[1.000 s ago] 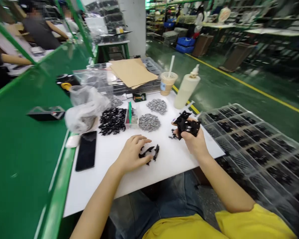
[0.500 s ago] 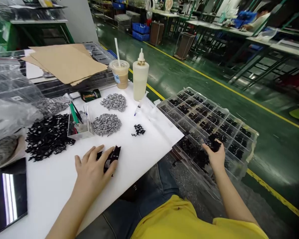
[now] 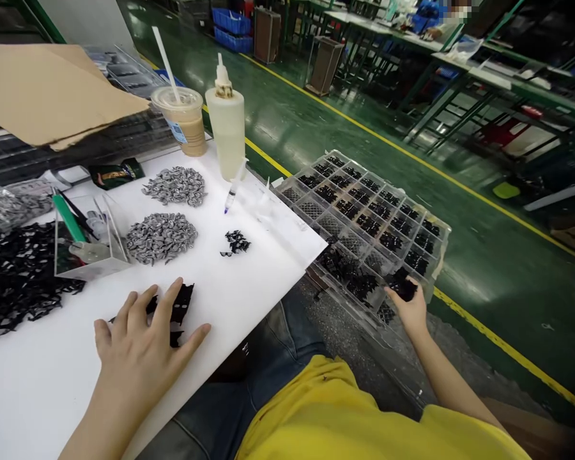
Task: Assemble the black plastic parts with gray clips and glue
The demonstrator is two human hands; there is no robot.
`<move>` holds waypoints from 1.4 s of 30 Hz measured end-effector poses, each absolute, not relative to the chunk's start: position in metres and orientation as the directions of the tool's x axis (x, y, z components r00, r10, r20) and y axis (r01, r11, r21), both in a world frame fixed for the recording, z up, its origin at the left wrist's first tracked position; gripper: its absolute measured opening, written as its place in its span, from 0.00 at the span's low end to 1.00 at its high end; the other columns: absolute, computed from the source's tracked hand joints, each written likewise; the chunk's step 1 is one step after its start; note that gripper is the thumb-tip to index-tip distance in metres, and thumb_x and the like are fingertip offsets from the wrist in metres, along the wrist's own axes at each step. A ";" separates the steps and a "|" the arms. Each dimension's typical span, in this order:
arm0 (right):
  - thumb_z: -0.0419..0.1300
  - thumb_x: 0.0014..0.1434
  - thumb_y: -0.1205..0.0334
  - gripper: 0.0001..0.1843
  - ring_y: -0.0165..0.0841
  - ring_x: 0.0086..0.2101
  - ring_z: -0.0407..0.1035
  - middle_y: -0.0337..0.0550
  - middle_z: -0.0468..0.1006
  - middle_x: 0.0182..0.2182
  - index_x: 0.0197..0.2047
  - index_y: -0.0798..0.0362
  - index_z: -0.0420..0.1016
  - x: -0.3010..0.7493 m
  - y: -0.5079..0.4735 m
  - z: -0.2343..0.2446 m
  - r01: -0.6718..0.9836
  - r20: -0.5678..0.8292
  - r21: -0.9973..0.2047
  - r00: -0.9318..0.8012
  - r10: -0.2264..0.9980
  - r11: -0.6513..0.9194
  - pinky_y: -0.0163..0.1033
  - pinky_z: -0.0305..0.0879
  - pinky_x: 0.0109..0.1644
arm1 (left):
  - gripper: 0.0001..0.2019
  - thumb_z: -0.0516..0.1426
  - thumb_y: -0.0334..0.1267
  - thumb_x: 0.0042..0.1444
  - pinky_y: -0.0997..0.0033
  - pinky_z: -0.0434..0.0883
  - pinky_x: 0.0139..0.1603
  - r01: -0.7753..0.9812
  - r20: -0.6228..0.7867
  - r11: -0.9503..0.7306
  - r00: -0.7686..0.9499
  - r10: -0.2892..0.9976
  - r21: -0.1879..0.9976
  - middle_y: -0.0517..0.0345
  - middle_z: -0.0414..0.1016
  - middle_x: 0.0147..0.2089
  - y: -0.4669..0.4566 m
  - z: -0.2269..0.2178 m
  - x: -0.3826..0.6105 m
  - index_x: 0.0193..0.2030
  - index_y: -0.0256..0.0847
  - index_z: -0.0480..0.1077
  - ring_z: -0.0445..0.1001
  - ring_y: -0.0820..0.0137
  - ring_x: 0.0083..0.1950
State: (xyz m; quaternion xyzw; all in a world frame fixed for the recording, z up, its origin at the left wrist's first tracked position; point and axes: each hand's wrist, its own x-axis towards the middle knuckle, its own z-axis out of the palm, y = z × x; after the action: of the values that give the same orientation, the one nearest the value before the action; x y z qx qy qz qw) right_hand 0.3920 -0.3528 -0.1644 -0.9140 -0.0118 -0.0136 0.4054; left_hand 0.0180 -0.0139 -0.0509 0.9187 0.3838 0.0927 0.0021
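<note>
Floor (image 3: 287, 121): green and glossy, crossed by a yellow stripe (image 3: 508, 345) on the far side of the work spot.
White table (image 3: 249, 287): carries two grey piles (image 3: 163, 237), a small black pile (image 3: 237, 241) and a big black heap (image 3: 23, 275) cut off by the left edge of the view.
Phone: seen at the left in both earlier pictures, now out of the view, which has swung right.
Right hand (image 3: 407, 303): a second ago above the table, now at the near right part of the tray (image 3: 311, 209), its thumb and fingers pinched on a black clump (image 3: 402, 285); whether the clump touches the tray is impossible to tell.
Tray compartments: many hold black parts (image 3: 378, 207), some show mesh floors, and more parts lie along the near row.
Left hand (image 3: 141, 348): palm down over the table in all three pictures, fingers spread apart; black strips (image 3: 182, 303) show under and beside the fingers, contact hidden.
Cup (image 3: 184, 124) and bottle (image 3: 226, 128): side by side at the far edge, with a syringe (image 3: 234, 188) near the bottle.
Two hands: the work now seems split, the clump over at the tray while the strips remain on the table.
</note>
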 end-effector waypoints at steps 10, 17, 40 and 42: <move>0.63 0.41 0.42 0.39 0.48 0.43 0.70 0.53 0.75 0.44 0.55 0.51 0.65 0.393 -0.314 -0.178 0.077 -0.002 -0.740 0.993 0.117 -0.668 0.54 0.65 0.50 | 0.22 0.47 0.47 0.62 0.38 0.63 0.55 0.698 0.170 -0.713 0.695 0.698 0.072 0.36 0.67 0.56 -0.006 -0.046 0.020 0.58 0.41 0.65 0.65 0.43 0.59; 0.59 0.44 0.45 0.36 0.48 0.45 0.70 0.53 0.75 0.46 0.55 0.52 0.65 0.406 -0.305 -0.179 0.171 0.062 -0.727 0.981 0.185 -0.665 0.56 0.63 0.51 | 0.22 0.46 0.46 0.62 0.38 0.60 0.59 0.730 0.163 -0.677 0.659 0.734 0.099 0.37 0.66 0.56 -0.013 -0.041 0.026 0.58 0.39 0.67 0.64 0.43 0.59; 0.57 0.50 0.51 0.16 0.42 0.47 0.67 0.46 0.73 0.42 0.41 0.50 0.69 0.336 -0.180 -0.074 0.157 0.040 -0.968 0.867 0.497 -0.195 0.56 0.58 0.59 | 0.16 0.51 0.45 0.58 0.70 0.67 0.29 0.632 0.264 -0.767 0.725 0.636 0.112 0.54 0.76 0.42 -0.014 -0.046 0.025 0.49 0.49 0.73 0.73 0.62 0.41; 0.62 0.47 0.50 0.18 0.41 0.45 0.70 0.45 0.76 0.42 0.40 0.49 0.71 0.287 -0.154 -0.058 0.009 -0.055 -0.996 0.739 0.672 -0.091 0.53 0.65 0.56 | 0.14 0.50 0.45 0.58 0.70 0.66 0.28 0.638 0.240 -0.751 0.712 0.660 0.173 0.55 0.76 0.41 -0.013 -0.044 0.025 0.44 0.48 0.75 0.73 0.63 0.40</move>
State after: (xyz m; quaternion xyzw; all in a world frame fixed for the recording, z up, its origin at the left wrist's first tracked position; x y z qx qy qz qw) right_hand 0.2865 -0.1536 -0.0576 -0.6896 -0.2467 0.2642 0.6275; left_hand 0.0253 -0.0128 -0.0442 0.9243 0.3510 0.1444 0.0387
